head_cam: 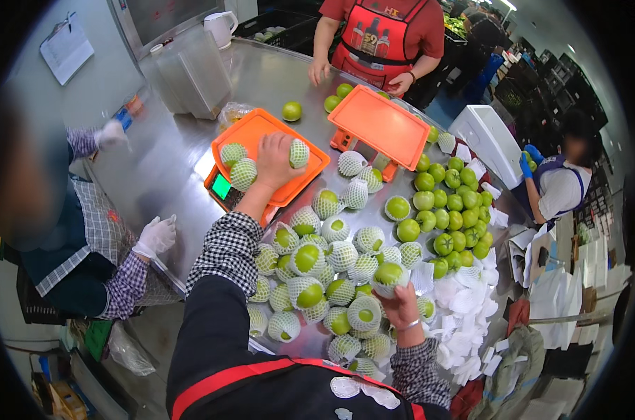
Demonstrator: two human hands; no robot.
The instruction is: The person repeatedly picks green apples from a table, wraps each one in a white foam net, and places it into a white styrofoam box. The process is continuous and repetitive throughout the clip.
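Note:
My left hand (276, 160) is over the orange tray (273, 127) of a digital scale, with its fingers around a green fruit in a white foam net (299, 153). Two more netted fruits (237, 167) rest on the tray, left of that hand. Low on the right, my right hand (400, 307) grips another green fruit in a foam net (390, 277), its bare top showing. Between and below my hands lies a heap of netted green fruits (325, 273). The scale's display (221, 186) glows green.
A second orange scale (379, 126) stands beyond, near bare green fruits (454, 210) and loose foam nets (459, 320). A co-worker in a red apron (370, 47) stands opposite; a gloved co-worker (154, 236) is at left. A person at right handles a white foam box (485, 142).

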